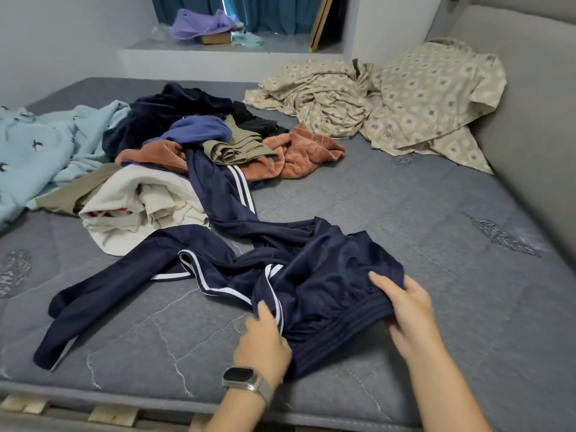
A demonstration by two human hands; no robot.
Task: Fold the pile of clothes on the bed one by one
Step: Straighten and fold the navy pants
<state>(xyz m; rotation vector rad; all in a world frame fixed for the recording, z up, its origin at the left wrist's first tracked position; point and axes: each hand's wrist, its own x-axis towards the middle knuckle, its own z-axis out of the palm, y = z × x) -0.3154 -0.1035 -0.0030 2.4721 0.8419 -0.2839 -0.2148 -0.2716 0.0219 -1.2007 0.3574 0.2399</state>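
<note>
Grey mattress [436, 244], clothes pile [193, 151], grey walls.
Navy pants [311, 269]: waistband near, legs run far-left; left hand [265, 341] and right hand [405, 310] pinch waistband.

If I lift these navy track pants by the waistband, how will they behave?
The navy track pants look thin and shiny, so probably light and slippery. The twisted legs will likely dangle limply. One leg lies among the pile and may drag pieces along.

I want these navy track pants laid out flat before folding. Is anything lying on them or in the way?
Both hands already grip the waistband: left hand, right hand. The navy track pants are twisted, and one leg runs up into the pile, where its end is hidden among the rust garment and other clothes, so it may snag.
</note>
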